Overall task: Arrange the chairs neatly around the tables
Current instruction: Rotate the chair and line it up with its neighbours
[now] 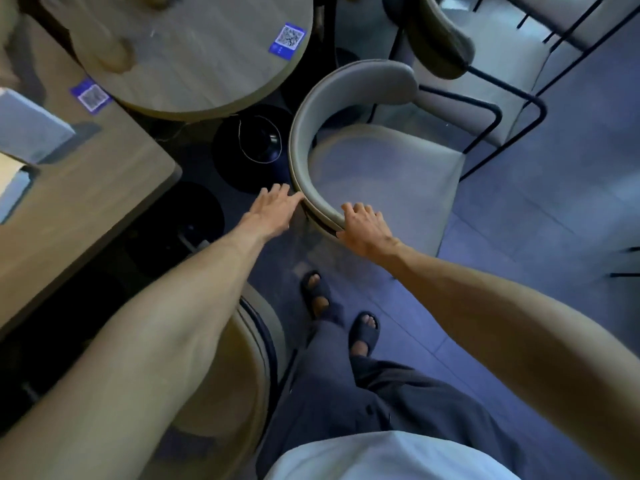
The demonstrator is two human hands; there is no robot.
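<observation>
A grey chair (384, 174) with a curved backrest stands on the floor, its back turned toward the round wooden table (194, 64) and its seat facing away to the right. My left hand (273, 211) reaches with straight fingers and touches the outer side of the backrest's near end. My right hand (363, 226) lies over the top of the same near end, fingers bent onto the rim.
A rectangular wooden table (86, 188) sits at left with a tissue box (31, 129). Black round table bases (256, 147) lie beside the chair. Another beige chair (228, 368) is under my left arm. More black-framed chairs (485, 81) stand at upper right. My sandalled feet (360, 330) are on the floor.
</observation>
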